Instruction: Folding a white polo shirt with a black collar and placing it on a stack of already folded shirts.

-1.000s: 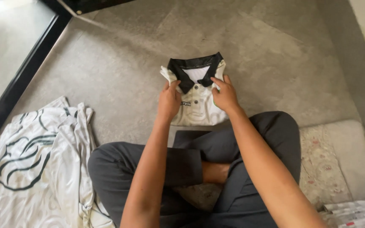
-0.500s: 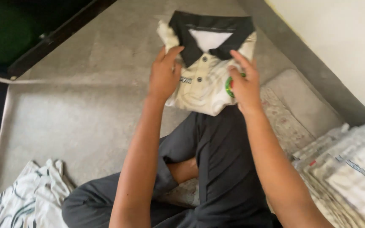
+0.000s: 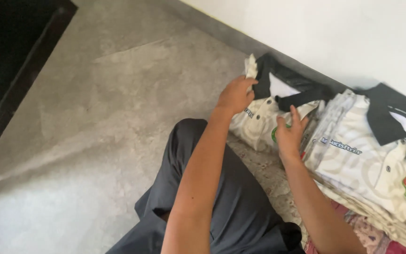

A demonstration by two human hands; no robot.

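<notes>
A folded white polo shirt with a black collar (image 3: 264, 110) is held between both hands, close to the white wall. My left hand (image 3: 235, 95) grips its left edge near the collar. My right hand (image 3: 288, 132) grips its lower right side, by a small green badge. The shirt is beside a stack of folded white shirts with black collars (image 3: 372, 150) on my right, touching its left side.
I sit cross-legged in dark grey trousers (image 3: 222, 197) on a grey stone floor (image 3: 95, 122). A patterned mat (image 3: 264, 169) lies under the stack. The white wall (image 3: 334, 37) runs behind. A dark doorway frame (image 3: 19, 89) is at the far left.
The view swung to the right. Both hands carried the folded shirt from in front of my legs over to the stack by the wall. The unfolded shirt on the left is out of view.
</notes>
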